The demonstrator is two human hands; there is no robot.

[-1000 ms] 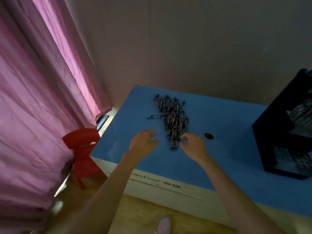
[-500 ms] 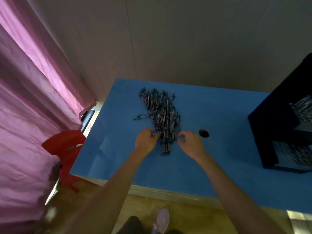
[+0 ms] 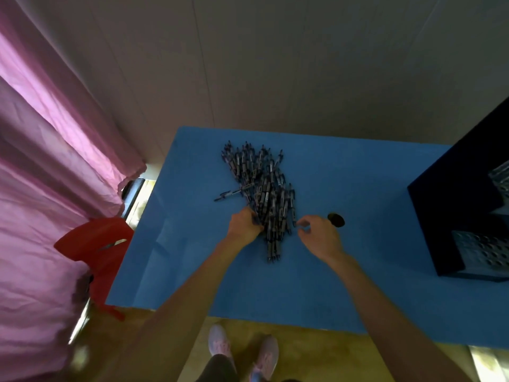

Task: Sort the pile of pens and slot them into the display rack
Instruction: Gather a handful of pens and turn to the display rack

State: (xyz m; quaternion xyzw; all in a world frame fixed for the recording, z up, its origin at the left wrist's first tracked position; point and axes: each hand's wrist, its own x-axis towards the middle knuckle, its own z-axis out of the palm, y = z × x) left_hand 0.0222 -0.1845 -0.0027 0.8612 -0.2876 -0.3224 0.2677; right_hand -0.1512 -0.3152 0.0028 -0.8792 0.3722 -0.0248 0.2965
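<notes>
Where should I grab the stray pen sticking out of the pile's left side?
Pinch the stray pen at its free left half, coming from the open left side. It lies nearly crosswise on the blue table, and its right end runs under the pen pile, so draw it out leftward.

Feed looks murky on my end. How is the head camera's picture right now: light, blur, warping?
Head view: dim overall, with daylight glowing through the pink curtain; wide-angle bending bows the wall seams and table edges; the pen pile reads as one dark, soft mass, single pens hard to separate; left hand and right hand are slightly smeared; the display rack is nearly black, cropped at the right edge.
</notes>
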